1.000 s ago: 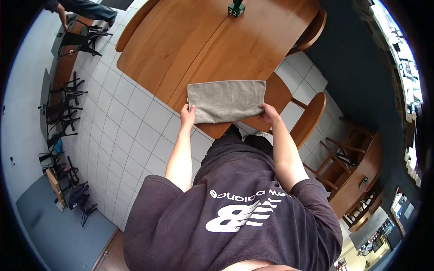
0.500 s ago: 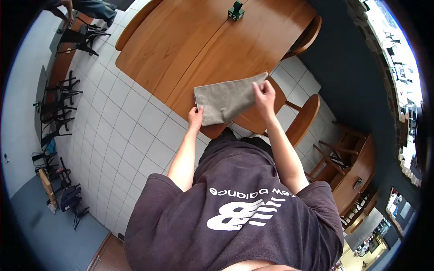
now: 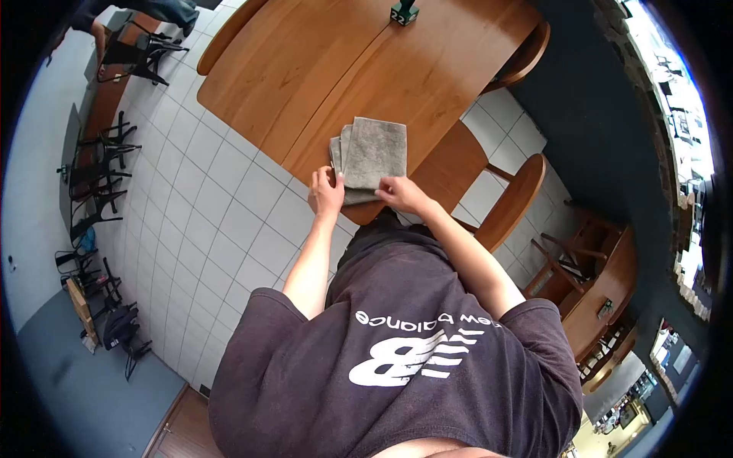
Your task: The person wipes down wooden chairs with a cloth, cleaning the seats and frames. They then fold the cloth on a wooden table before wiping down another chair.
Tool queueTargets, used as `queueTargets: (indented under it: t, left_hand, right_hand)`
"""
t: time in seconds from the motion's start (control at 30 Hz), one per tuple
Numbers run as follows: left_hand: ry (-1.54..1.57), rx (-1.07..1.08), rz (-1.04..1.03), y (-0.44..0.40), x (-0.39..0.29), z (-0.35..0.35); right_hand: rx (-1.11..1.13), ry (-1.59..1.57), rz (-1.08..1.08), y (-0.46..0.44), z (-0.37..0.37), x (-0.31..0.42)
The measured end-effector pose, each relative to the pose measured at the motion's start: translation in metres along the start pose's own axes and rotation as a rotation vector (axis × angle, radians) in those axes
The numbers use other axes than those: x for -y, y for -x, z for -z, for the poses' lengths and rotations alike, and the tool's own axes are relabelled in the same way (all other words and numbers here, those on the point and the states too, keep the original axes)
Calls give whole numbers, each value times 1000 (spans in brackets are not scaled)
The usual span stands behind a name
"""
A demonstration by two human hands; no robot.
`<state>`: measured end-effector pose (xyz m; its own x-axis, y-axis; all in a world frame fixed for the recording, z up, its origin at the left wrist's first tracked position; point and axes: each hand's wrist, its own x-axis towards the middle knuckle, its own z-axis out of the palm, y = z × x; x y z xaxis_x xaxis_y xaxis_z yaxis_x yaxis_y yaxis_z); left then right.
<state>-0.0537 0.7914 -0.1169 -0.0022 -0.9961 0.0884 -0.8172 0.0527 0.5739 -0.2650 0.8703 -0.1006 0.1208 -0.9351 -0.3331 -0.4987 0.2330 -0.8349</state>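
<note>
A grey cloth, folded over into a smaller, layered shape, is at the near corner of the wooden table. My left hand grips the cloth's left edge, with the thumb towards its front layer. At the lower right corner of the cloth, my right hand pinches the folded layer. Some edges of the lower layers stick out at the left and bottom.
A green number block stands on the table's far part. Wooden chairs are at the right side. Black chairs line the left wall, where another person's hand and legs show at the top left.
My right hand has carried the cloth's right part over to the left, so the cloth is now folded about half as wide. My left hand has stayed at the left edge.
</note>
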Motion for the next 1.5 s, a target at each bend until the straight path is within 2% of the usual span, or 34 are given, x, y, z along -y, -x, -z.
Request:
queueTargets:
  t: [0.07,0.13,0.23,0.3,0.33,0.4,0.43,0.57,0.73,0.8,0.83,1.0,1.07,1.13,1.2,1.27,1.37,1.4,1.47,1.5]
  left_hand:
    - [-132,377,67,-5,-5,4]
    - [-177,425,76,-6,-6,-2]
    - [-143,433,60,-6,-4,-10]
    - [-141,461,122,-6,1,-14]
    - [-140,463,121,-5,3,-15]
    - [225,293,69,-5,0,-6]
    - [271,283,4,-3,-1,-1]
    - [512,265,-4,16,4,15]
    - [546,169,-99,47,28,20]
    - [460,282,97,58,39,13]
    - [478,301,128,62,44,7]
    - [376,365,75,51,57,-4]
    - [389,441,171,42,58,-3]
    - [416,357,124,35,34,14]
    - [440,226,-32,31,18,23]
    - [497,191,-44,36,9,27]
    - [555,174,202,53,9,26]
    - [556,168,205,61,16,22]
    - [400,291,456,78,33,6]
    - [426,317,545,91,61,-18]
  right_hand:
    - [-109,-10,-140,7,16,-9]
    - [-231,-3,-213,18,30,-10]
    - [-295,-38,-262,30,41,-21]
    - [-315,-37,-256,38,39,-36]
    - [-334,-37,-251,41,37,-44]
    - [-333,-60,-276,49,35,-49]
    - [-328,-83,-301,53,33,-50]
    - [-357,-161,-339,64,23,-62]
    - [-330,-162,-369,67,19,-63]
    - [-322,-125,-333,67,18,-64]
    - [-315,-92,-295,66,18,-65]
    - [-290,3,-248,67,21,-65]
    - [-275,37,-230,68,23,-69]
    - [-259,60,-265,72,22,-72]
    - [-263,40,-281,78,23,-72]
    - [-259,18,-300,86,22,-75]
    - [-303,27,-308,95,19,-86]
    - [-309,0,-335,97,17,-92]
    - [-310,-25,-362,99,18,-100]
    - [-282,-57,-422,100,18,-101]
